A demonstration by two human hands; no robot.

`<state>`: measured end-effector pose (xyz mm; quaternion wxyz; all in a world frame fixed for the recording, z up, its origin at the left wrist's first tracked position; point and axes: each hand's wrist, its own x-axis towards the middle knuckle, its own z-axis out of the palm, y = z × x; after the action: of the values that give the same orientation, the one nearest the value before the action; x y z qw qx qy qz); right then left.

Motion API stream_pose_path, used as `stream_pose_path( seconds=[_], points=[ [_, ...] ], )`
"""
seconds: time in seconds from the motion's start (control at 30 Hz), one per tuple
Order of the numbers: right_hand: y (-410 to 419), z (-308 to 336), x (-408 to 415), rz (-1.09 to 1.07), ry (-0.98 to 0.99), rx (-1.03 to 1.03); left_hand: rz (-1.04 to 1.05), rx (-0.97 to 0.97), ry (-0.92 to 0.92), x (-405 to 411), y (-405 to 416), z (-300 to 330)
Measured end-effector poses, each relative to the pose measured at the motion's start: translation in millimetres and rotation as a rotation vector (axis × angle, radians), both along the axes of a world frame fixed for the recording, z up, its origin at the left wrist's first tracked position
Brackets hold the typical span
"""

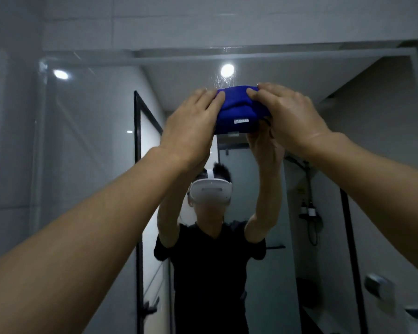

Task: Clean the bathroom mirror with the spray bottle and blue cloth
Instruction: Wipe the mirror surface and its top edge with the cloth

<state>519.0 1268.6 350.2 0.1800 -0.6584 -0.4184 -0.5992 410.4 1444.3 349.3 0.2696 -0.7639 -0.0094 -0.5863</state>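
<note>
A folded blue cloth (239,112) with a small white label is pressed flat against the upper part of the bathroom mirror (87,145). My left hand (191,126) holds its left side with fingers spread over the edge. My right hand (292,119) covers its right side. Both arms reach up and forward. Fine spray droplets (223,79) speckle the glass just above the cloth, near a reflected ceiling light. No spray bottle is in view.
The mirror reflects a person in a black shirt with a white headset, a black-framed glass door (138,189), and a shower fitting (309,208). Grey wall tiles (203,22) run above the mirror's top edge and on the left.
</note>
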Motion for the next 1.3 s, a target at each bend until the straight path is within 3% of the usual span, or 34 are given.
stream_pose_path(
  seconds=[0.63,0.93,1.1,1.3],
  points=[
    [-25,-255,21,0.045,-0.029,-0.11,-0.026,-0.069,0.232,-18,-18,-245],
    [-60,-329,-10,0.171,0.195,-0.304,-0.1,-0.297,0.48,-50,-43,-322],
    [-99,-364,-34,0.479,0.71,-0.43,-0.382,-0.718,0.55,-87,-76,-362],
    [-144,-409,-72,0.748,1.341,-0.312,-0.57,-1.332,0.572,-138,-126,-414]
  ],
)
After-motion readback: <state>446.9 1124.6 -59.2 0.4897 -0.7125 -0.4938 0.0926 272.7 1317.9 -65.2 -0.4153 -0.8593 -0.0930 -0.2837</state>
